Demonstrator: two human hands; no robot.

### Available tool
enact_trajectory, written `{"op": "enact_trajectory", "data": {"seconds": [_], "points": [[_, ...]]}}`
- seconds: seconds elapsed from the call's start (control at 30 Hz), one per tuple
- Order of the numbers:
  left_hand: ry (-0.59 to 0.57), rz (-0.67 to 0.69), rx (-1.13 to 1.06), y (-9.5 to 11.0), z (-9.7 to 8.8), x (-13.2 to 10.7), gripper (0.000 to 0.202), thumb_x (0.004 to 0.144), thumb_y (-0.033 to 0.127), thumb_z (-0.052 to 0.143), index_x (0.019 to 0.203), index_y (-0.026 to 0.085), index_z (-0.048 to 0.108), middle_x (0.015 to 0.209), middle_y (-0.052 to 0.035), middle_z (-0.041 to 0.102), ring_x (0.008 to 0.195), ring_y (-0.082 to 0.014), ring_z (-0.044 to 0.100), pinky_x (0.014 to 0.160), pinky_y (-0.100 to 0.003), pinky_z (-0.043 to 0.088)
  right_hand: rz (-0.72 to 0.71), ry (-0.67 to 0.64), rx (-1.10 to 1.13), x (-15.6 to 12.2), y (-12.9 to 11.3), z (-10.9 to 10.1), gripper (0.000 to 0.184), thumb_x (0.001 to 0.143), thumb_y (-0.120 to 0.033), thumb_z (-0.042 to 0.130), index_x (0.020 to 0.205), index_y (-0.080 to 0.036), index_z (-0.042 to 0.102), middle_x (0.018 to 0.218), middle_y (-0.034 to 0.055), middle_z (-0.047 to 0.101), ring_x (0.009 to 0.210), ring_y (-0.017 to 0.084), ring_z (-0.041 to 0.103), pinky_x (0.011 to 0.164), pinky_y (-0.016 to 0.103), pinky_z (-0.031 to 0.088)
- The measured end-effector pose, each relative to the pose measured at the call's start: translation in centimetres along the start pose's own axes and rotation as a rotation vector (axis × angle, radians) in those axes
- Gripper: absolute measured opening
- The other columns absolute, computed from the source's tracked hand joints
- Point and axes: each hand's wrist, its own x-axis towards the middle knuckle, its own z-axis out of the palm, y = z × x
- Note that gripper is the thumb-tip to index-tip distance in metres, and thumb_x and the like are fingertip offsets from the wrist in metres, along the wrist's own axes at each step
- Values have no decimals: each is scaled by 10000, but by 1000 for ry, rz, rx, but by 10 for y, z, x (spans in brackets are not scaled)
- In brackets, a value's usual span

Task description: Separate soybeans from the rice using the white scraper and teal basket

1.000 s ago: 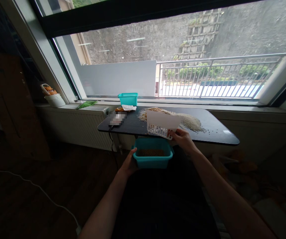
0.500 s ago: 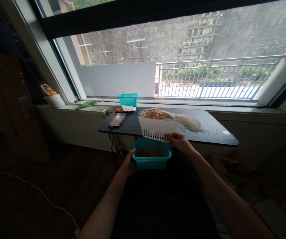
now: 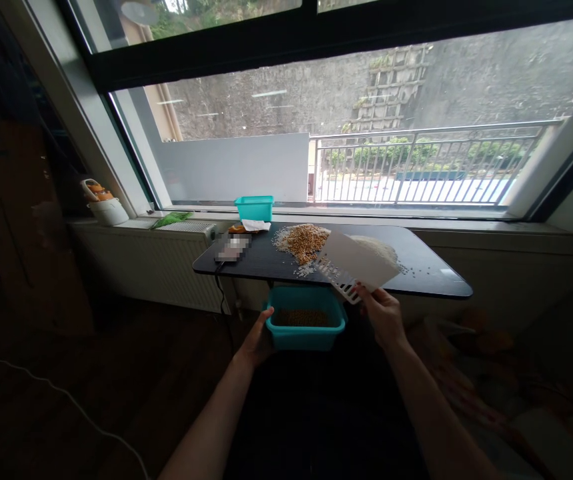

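Observation:
My left hand grips the left rim of a teal tub held below the front edge of the black table; brown grains lie in the tub. My right hand holds a white slotted basket by its lower corner, tilted over the table's front edge. On the table a heap of yellow-brown grains lies next to a heap of white rice, partly hidden by the basket.
A second teal tub stands at the table's back left, beside a white paper and something orange. A blurred item lies at the left end. A radiator runs under the window; a white pot sits on the sill.
The white basket has swung to the right and tilted, uncovering the yellow-brown heap and covering part of the rice. The teal tub stays in my left hand. The view has tipped up slightly.

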Motion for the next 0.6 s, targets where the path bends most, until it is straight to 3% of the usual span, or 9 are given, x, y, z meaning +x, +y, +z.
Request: {"op": "enact_trajectory", "data": {"seconds": [0.13,0.27,0.4,0.6], "points": [[-11,10,-10,-2,-1,3,477,784,418,511,1195,176,496,1010,-94,645,930,-239,611,769,-326,479,0,-142,-4,-12,1,38,449,587,-456,654,865,-106,689,714,69,682,564,164,570,426,239,447],[-15,4,-17,-2,-1,4,490,785,409,514,1202,154,493,1014,-108,645,934,-245,611,776,-330,481,-1,-194,-26,-18,6,63,425,620,-437,605,859,-94,679,640,57,656,522,159,552,441,260,472],[-20,27,-16,-3,0,3,500,780,410,528,1216,167,486,1029,-105,641,948,-247,606,782,-333,479,-10,-175,-76,-15,12,65,402,639,-437,573,853,-110,668,623,50,646,507,166,551,437,273,479],[5,29,1,-4,1,1,495,781,425,522,1202,165,498,1033,-104,637,952,-244,601,766,-319,480,-41,-46,-167,-5,17,46,377,648,-453,558,798,-125,665,604,56,643,496,179,561,445,287,473]]}}
